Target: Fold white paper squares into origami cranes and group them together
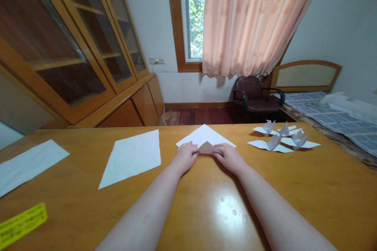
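Pinching the near folded corner of the white paper sheet (pixel 205 137), both the left hand (pixel 185 157) and right hand (pixel 229 157) press it onto the wooden table (pixel 206 204); folded paper birds (pixel 281 138), seemingly cranes, lie right.

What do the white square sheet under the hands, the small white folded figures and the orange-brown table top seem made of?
White square sheet: probably thin matt paper; its near corner is folded into a crisp flap.
Small white folded figures: likely the same paper, holding sharp creases.
Orange-brown table top: wood or wood veneer, varnished glossy; a bright glare patch shows on it.
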Demonstrator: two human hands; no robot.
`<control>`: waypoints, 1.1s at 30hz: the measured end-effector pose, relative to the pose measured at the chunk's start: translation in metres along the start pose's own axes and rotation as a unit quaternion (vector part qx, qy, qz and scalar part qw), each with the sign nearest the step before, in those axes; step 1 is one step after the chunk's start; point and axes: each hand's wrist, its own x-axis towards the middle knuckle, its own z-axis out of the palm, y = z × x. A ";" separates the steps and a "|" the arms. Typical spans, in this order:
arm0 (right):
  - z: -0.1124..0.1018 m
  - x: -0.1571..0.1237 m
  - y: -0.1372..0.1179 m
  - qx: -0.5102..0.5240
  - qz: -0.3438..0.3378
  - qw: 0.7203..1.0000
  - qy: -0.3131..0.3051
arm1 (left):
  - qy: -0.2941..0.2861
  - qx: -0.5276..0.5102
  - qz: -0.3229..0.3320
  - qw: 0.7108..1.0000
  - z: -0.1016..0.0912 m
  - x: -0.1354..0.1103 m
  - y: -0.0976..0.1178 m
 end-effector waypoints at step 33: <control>0.000 0.003 0.019 -0.098 0.232 0.966 0.063 | 0.075 0.095 -0.199 0.972 -0.010 0.002 -0.011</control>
